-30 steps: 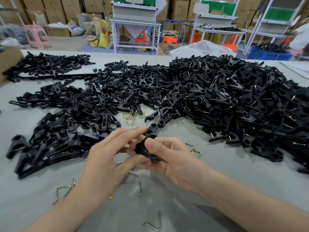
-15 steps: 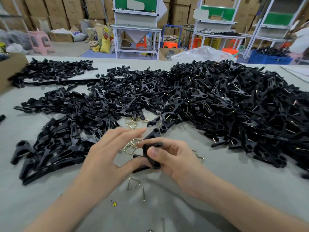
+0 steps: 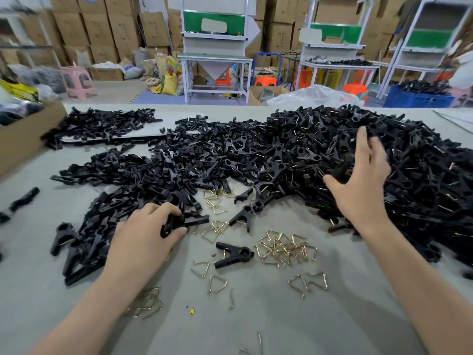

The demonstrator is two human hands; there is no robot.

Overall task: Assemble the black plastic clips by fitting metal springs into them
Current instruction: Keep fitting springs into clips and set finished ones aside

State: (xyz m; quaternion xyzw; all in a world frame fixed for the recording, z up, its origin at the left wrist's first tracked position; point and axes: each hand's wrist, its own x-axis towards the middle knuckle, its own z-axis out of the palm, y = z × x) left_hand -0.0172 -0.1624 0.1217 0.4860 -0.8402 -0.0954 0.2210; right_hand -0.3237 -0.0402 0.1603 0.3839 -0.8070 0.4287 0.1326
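My left hand rests at the edge of the left pile of black clip halves, thumb and fingers closed on one black clip piece. Over the large heap of assembled black clips on the right hovers my right hand, fingers spread and holding nothing; a blurred black clip is just beyond its palm. One black clip lies alone on the grey table between my arms. Brass-coloured metal springs lie loose beside it, with more springs nearer the piles.
A cardboard box stands at the table's left edge. A further pile of black parts lies at the back left. Single springs are scattered near the front edge. Shelving, stools and stacked cartons fill the room behind the table.
Both hands held one clip together in front of me. They have parted: the right hand swung out over the right heap and let go, the left dropped onto the left pile.
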